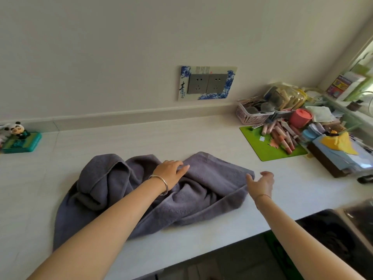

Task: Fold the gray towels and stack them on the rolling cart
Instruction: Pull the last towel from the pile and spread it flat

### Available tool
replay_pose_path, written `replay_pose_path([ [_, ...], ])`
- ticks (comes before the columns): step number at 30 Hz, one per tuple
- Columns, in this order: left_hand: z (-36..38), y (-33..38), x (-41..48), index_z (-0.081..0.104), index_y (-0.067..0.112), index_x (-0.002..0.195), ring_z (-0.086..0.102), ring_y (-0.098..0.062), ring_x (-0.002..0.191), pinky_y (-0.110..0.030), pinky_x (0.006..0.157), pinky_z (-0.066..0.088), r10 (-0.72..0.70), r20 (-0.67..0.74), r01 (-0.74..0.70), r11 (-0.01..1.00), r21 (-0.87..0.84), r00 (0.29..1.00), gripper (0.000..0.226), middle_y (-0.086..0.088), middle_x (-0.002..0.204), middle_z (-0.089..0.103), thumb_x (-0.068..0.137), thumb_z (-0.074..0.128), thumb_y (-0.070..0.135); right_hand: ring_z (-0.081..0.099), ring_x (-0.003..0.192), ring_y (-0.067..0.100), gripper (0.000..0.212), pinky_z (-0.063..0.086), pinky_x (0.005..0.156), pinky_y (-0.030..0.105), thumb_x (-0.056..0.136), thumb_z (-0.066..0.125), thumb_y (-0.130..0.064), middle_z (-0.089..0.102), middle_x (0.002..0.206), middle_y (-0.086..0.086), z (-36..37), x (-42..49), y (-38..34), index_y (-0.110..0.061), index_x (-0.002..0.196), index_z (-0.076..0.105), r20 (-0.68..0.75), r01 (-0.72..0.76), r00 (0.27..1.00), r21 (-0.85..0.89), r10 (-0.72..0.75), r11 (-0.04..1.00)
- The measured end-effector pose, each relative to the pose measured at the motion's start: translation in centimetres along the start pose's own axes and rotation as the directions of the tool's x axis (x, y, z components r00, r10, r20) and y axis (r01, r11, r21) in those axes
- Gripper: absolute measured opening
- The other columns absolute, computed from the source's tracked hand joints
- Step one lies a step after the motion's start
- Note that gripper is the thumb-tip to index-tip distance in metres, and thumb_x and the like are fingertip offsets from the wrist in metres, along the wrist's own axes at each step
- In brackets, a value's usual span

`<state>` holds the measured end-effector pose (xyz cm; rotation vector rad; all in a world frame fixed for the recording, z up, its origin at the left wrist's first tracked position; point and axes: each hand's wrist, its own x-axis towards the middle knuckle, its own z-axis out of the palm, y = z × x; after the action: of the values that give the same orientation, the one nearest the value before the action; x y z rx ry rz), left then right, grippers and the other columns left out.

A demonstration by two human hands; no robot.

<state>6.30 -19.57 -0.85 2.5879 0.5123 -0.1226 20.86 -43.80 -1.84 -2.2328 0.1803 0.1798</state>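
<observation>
A panda figurine (17,129) stands at the far left of the worktop (141,138), well apart from the gray towel (113,188). The towel lies crumpled mid-worktop, its left part bunched and its near hem close to the front edge. The left hand (171,170) rests flat on the towel's far middle, fingers straight. The right hand (261,183) is spread wide just beside the towel's right corner, and its thumb may touch the hem. Worktop surface shows between towel and wall. A green mat (262,146) and blurred clutter crowd the right.
</observation>
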Motion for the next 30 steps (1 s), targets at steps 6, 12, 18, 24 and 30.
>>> replay_pose_path([
  [6,1.2,-1.7,0.7,0.053,0.019,0.123,0.050,-0.022,0.118,-0.038,0.102,0.034,-0.038,-0.022,0.041,0.988,0.146,0.999,0.054,-0.002,0.126,0.058,0.097,0.020,0.052,0.044,0.124,0.019,0.047,0.033,0.103,0.028,0.089,0.059,-0.038,0.046,0.133,0.004,5.0,-1.6,-5.1,-0.013,0.128,0.048,0.463,0.486,0.777,-0.014,-0.425,0.874],
  [12,1.5,-3.0,0.1,0.052,0.018,0.123,0.048,-0.022,0.117,-0.034,0.096,0.034,-0.092,0.030,0.080,0.959,0.271,0.995,0.039,-0.003,0.125,0.057,0.102,0.023,0.035,0.052,0.101,0.021,0.053,0.045,0.090,0.037,0.084,0.047,-0.067,0.057,0.106,0.003,12.0,-2.6,-4.6,-0.017,0.096,0.058,0.665,0.662,0.647,-0.248,-0.373,0.707],
  [18,1.7,-4.1,-0.1,0.053,0.015,0.113,0.047,-0.026,0.110,-0.031,0.078,0.032,-0.183,-0.051,0.187,0.887,0.422,0.982,0.030,-0.007,0.116,0.057,0.101,0.026,0.021,0.050,0.060,0.021,0.039,0.039,0.055,0.034,0.096,0.044,-0.044,0.056,0.065,0.003,11.1,-3.3,-2.5,-0.014,0.071,0.047,0.547,0.772,0.577,-0.122,-0.606,0.624],
  [24,-0.3,-5.8,1.2,0.059,0.010,0.102,0.050,-0.032,0.109,-0.039,0.085,0.035,-0.283,-0.240,0.350,0.885,0.307,0.928,0.038,-0.013,0.109,0.063,0.101,0.028,0.032,0.046,0.064,0.028,0.037,0.029,0.060,0.035,0.100,0.036,-0.031,0.045,0.060,0.005,3.7,1.9,-2.4,-0.010,0.070,0.041,-0.038,0.462,0.886,-0.010,-0.462,0.887],
  [30,1.2,-2.3,0.5,0.062,0.023,0.105,0.044,-0.021,0.120,-0.038,0.107,0.026,0.041,-0.149,-0.021,0.990,0.136,0.988,0.080,0.002,0.112,0.060,0.080,0.005,0.074,0.052,0.099,0.032,0.027,0.038,0.085,0.037,0.095,0.049,-0.032,0.054,0.097,0.010,2.1,4.8,0.4,-0.005,0.096,0.052,-0.023,0.429,0.899,-0.150,-0.437,0.891],
])
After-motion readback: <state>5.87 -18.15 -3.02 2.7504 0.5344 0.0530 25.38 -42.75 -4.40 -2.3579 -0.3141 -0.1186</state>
